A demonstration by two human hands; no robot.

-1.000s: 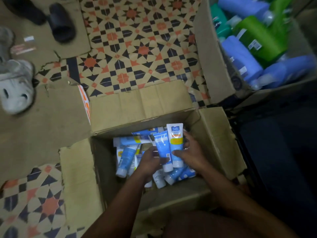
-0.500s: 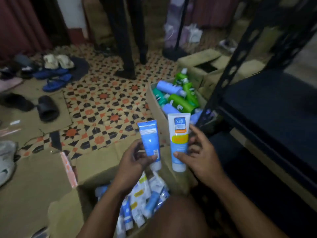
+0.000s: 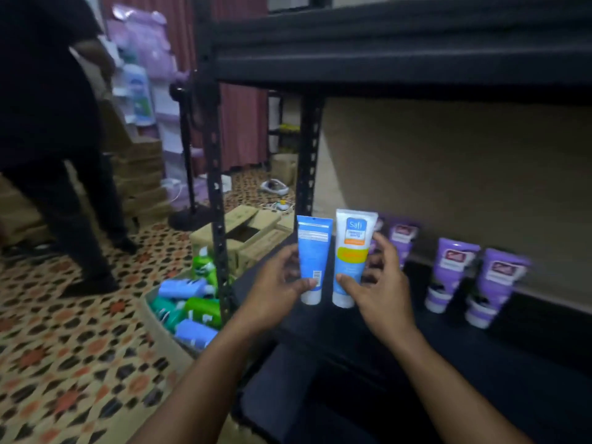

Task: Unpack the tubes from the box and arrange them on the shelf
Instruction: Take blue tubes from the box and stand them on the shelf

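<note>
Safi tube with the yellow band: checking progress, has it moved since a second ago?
Yes. The tube has risen out of the box up to the shelf, held upright by the right hand, left of the purple tubes.

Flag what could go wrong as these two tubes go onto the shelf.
1. The left tube shows its back label, so it may be shelved facing backward, unlike the right tube.
2. The right hand is close in front of the purple tubes; it could knock one over.
3. Both tubes are held cap-down; on the shelf they may tip on those small caps.
</note>
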